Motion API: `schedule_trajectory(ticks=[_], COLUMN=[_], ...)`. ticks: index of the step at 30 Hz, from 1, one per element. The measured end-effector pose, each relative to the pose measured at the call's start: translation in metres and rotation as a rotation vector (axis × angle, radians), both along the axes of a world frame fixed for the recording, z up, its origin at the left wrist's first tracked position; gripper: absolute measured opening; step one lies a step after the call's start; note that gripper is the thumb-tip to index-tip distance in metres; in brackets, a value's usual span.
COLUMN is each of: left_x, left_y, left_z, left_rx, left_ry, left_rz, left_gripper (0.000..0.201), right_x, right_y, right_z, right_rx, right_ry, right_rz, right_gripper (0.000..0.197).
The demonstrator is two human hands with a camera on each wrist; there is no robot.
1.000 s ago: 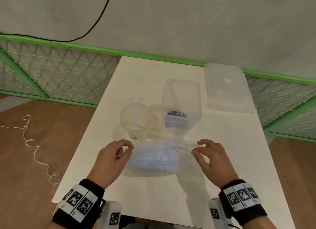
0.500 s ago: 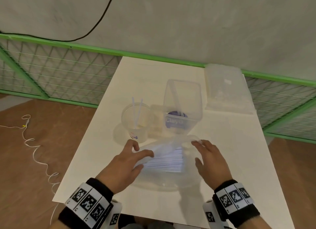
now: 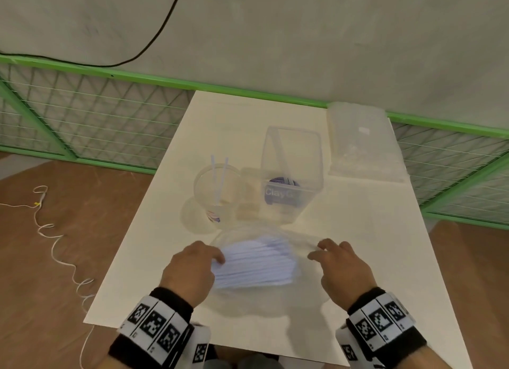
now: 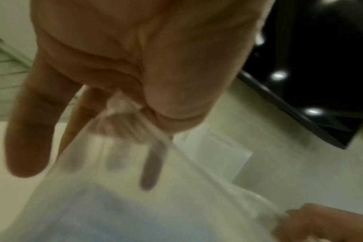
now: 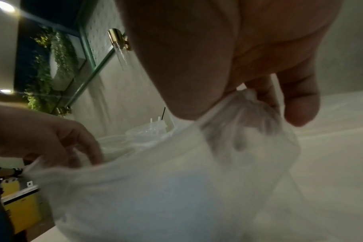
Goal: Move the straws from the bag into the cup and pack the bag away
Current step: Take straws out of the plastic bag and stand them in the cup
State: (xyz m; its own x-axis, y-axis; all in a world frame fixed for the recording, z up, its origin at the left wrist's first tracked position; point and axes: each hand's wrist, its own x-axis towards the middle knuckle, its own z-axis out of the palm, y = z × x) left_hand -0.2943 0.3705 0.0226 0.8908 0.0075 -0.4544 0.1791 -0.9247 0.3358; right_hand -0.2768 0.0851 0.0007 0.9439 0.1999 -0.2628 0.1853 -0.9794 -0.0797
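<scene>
A clear plastic bag [image 3: 248, 300] with a bundle of white straws [image 3: 256, 264] inside lies near the table's front. My left hand [image 3: 217, 258] pinches the bag's left edge between thumb and fingers [image 4: 130, 108]. My right hand [image 3: 316, 251] pinches the right edge, where the plastic bunches under the thumb [image 5: 244, 95]. The bag [image 5: 176, 188] sags between the two hands. Just beyond the bag on the left, a clear cup [image 3: 217, 192] stands with two straws [image 3: 220, 176] upright in it.
A tall clear container [image 3: 290, 176] with a blue label stands to the right of the cup. A flat clear plastic box [image 3: 360, 143] lies at the table's [image 3: 358, 231] back right corner. A green mesh fence [image 3: 96, 126] runs behind the table.
The bag and both hands have come nearer to me. My left hand lay spread over the straws half a second ago and now has its fingers curled at the bag's left edge.
</scene>
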Motion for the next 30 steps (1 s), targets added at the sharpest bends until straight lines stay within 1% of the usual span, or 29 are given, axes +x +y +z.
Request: schedule_trajectory(ticks=[1,3,4,6,8,10,11,13,15,17,19,20,21,24,26,27,28,30], left_x=[0.002,0.006,0.007,0.009,0.009,0.008,0.009,0.009,0.007,0.003,-0.002,-0.003,-0.003,-0.005,-0.01,-0.013,-0.016,-0.018], left_y=[0.002,0.004,0.004,0.002,0.0,0.002,0.004,0.009,0.009,0.004,-0.001,-0.002,-0.002,-0.002,-0.002,-0.002,-0.003,-0.005], left_z=[-0.002,-0.006,-0.007,-0.004,0.003,0.011,0.015,0.018,0.02,0.021,0.021,0.02,0.02,0.017,0.007,-0.001,-0.009,-0.02], left_rx=[-0.009,-0.03,-0.054,-0.098,-0.095,-0.073,-0.07,-0.082,-0.081,-0.061,-0.056,-0.062,-0.074,-0.109,-0.087,-0.064,-0.034,0.004], left_ry=[0.006,-0.018,-0.038,-0.111,-0.223,-0.31,-0.331,-0.315,-0.25,-0.195,-0.183,-0.186,-0.195,-0.227,-0.193,-0.152,-0.099,-0.001], left_rz=[0.059,0.17,0.209,0.233,0.237,0.257,0.265,0.267,0.239,0.202,0.156,0.143,0.134,0.073,0.034,0.022,0.015,0.001], left_gripper=[0.045,0.04,0.038,0.036,0.033,0.035,0.035,0.04,0.053,0.066,0.076,0.078,0.081,0.093,0.1,0.101,0.101,0.099], right_x=[0.001,0.004,0.005,0.007,0.008,0.008,0.009,0.01,0.009,0.007,0.004,0.003,0.003,0.005,0.0,-0.005,-0.009,-0.018], right_y=[0.001,0.003,0.004,0.004,0.003,0.0,-0.003,-0.008,-0.009,-0.007,-0.005,-0.005,-0.004,-0.004,-0.004,-0.003,-0.001,0.002], right_z=[0.001,0.003,0.005,0.005,0.005,0.008,0.01,0.015,0.018,0.018,0.016,0.015,0.015,0.018,0.015,0.009,0.002,-0.011], right_rx=[-0.037,0.016,0.053,0.113,0.152,0.19,0.205,0.232,0.223,0.18,0.14,0.134,0.137,0.186,0.177,0.161,0.129,0.087], right_ry=[0.067,0.083,0.065,0.015,-0.045,-0.127,-0.176,-0.267,-0.297,-0.214,-0.12,-0.099,-0.101,-0.184,-0.213,-0.194,-0.113,0.176], right_rz=[-0.043,-0.142,-0.171,-0.185,-0.168,-0.168,-0.171,-0.165,-0.123,-0.1,-0.097,-0.098,-0.099,-0.112,-0.102,-0.076,-0.051,-0.05], right_gripper=[0.054,0.048,0.045,0.041,0.042,0.041,0.042,0.05,0.064,0.075,0.078,0.078,0.077,0.072,0.069,0.066,0.066,0.069])
